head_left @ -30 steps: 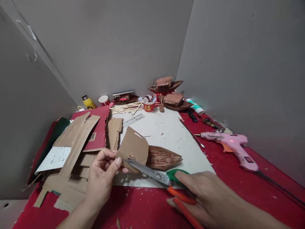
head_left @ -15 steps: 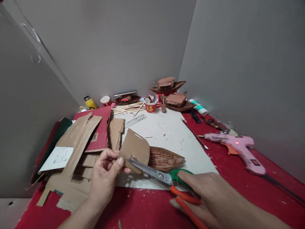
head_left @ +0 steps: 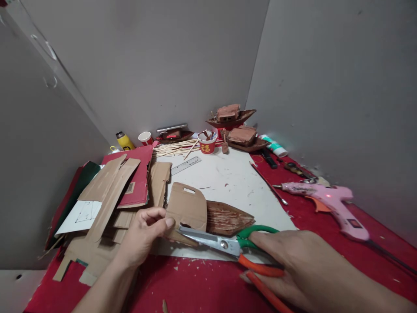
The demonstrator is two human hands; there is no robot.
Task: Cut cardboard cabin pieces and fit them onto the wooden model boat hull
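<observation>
A small piece of brown cardboard [head_left: 186, 203] with slots cut in it is pinched between the thumb and fingers of my left hand [head_left: 146, 232]. My right hand [head_left: 289, 256] is wrapped round the handles of a pair of scissors [head_left: 224, 244], one green and one orange. The blades point left and lie at the lower part of the cardboard, by a slot. Behind the cardboard a brown model boat hull [head_left: 228, 217] rests on the white sheet [head_left: 221, 178], its left end hidden.
Cardboard scraps [head_left: 107, 195] are piled at the left. On the right lies a pink glue gun [head_left: 325, 200] with its light lit. Finished model boats [head_left: 243, 137], a red paper cup [head_left: 207, 143], wooden sticks [head_left: 176, 148] and a ruler [head_left: 186, 165] sit at the back.
The cardboard has turned a little and tilted in my left hand, its top edge lower. The scissors and my right hand have shifted slightly right and down.
</observation>
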